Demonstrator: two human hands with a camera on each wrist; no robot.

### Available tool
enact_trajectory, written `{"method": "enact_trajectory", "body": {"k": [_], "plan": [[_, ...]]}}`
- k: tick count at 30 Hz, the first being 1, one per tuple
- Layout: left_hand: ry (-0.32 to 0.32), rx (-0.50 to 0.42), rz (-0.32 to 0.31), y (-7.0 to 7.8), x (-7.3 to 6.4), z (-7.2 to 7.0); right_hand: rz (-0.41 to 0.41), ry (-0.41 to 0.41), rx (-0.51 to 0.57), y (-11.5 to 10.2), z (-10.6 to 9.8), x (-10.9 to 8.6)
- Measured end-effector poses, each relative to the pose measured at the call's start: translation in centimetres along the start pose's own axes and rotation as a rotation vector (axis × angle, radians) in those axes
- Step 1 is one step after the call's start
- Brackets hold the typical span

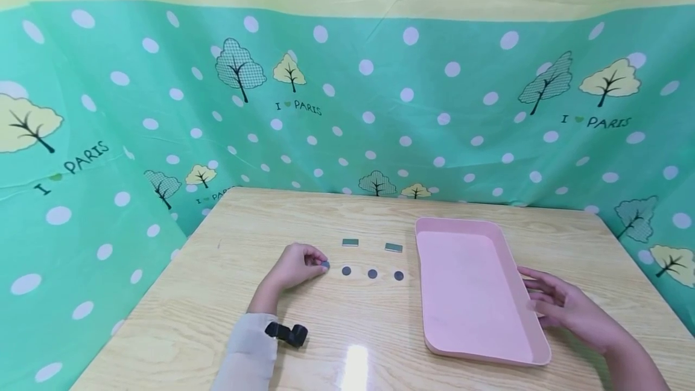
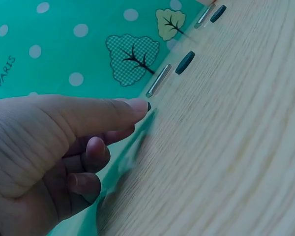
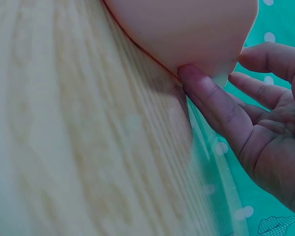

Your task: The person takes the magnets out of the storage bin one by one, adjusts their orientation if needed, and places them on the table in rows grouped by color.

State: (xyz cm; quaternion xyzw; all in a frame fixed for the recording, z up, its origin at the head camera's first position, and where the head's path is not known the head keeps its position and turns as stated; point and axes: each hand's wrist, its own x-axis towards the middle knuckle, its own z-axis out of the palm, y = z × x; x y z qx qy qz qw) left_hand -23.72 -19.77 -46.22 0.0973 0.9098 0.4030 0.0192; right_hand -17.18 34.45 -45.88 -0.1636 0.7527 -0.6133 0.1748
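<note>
The left hand (image 1: 295,267) pinches a small dark disc (image 1: 324,265) at the row's nine o'clock end on the bench (image 1: 347,330). It looks thin, light, stiff and slippery, best nipped at the rim. Right fingers (image 3: 211,101), spread, touch the tray (image 1: 472,294).

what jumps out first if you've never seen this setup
The pink tray at the table's right, with the right hand touching its outer edge. Left of it lies a row of dark discs below two metal bars; the left hand pinches the leftmost disc.
</note>
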Motion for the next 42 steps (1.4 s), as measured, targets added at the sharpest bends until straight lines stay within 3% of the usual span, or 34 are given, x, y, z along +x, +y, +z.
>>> {"method": "enact_trajectory", "body": {"k": [19,33,42], "plan": [[-0.020,0.040,0.009,-0.3,-0.3,-0.1,-0.035,0.014,-0.009,0.0,0.0,0.1],[-0.026,0.031,0.001,0.1,-0.4,-0.2,0.085,0.142,-0.099,-0.3,-0.1,-0.5],[0.062,0.013,0.009,1.2,-1.0,-1.8,0.145,0.164,-0.118,-1.1,0.5,-0.2]]}}
